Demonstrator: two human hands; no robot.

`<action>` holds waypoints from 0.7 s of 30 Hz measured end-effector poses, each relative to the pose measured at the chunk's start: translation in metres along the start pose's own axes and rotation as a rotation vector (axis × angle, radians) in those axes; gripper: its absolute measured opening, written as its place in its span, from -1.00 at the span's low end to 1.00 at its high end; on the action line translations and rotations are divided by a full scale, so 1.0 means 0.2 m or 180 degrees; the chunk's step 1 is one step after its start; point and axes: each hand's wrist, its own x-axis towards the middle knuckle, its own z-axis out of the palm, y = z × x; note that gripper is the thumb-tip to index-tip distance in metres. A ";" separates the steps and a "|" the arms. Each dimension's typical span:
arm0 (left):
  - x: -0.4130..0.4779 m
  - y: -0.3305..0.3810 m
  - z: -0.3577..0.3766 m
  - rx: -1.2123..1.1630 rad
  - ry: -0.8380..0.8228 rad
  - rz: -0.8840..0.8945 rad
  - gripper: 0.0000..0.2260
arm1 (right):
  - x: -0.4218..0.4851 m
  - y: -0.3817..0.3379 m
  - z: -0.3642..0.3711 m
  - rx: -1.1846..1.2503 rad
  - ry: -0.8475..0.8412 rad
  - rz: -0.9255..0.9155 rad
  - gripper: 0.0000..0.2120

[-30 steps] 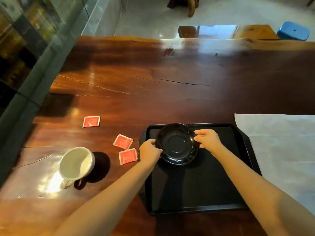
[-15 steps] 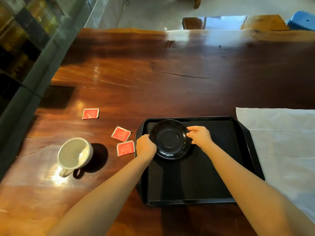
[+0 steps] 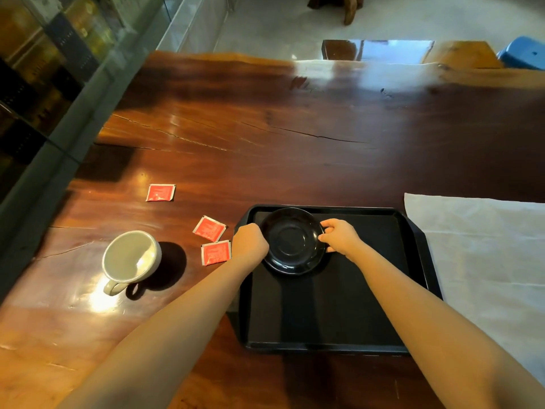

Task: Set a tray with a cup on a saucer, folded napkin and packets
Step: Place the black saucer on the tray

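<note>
A black saucer (image 3: 293, 240) lies in the far left corner of the black tray (image 3: 368, 305). My left hand (image 3: 249, 242) grips the saucer's left rim and my right hand (image 3: 339, 239) pinches its right rim. A white cup (image 3: 129, 258) stands on the table left of the tray, handle toward me. Three red packets lie between cup and tray: one far (image 3: 160, 192), one middle (image 3: 210, 228), one near (image 3: 216, 252). A white napkin (image 3: 483, 255) lies spread flat right of the tray.
The dark wooden table (image 3: 295, 137) stretches far ahead, with a crack across it. A glass wall (image 3: 44, 69) runs along the left side. Beyond the far edge stand a wooden bench (image 3: 377, 50) and a blue stool (image 3: 525, 53).
Both hands have carried the saucer slightly left toward the tray's far left corner and lowered it onto the tray. My head has shifted, so the view differs.
</note>
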 end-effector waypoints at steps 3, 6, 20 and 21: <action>0.01 -0.01 -0.05 0.0043 0.0042 0.0166 -0.78 | -0.03 -0.05 -0.02 -0.0523 -0.0102 -0.0079 -0.49; 0.02 -0.03 -0.12 0.0090 -0.0015 0.0368 -0.72 | -0.06 -0.12 -0.07 -0.1091 -0.0149 -0.0209 -0.43; -0.01 -0.34 -0.66 0.0541 -0.0655 0.0615 -0.58 | -0.15 -0.84 0.08 -0.3047 -0.0973 -0.1104 -0.37; -0.03 -0.39 -0.69 0.0506 -0.0626 0.0582 -0.58 | -0.15 -0.88 0.14 -0.3078 -0.0982 -0.1221 -0.36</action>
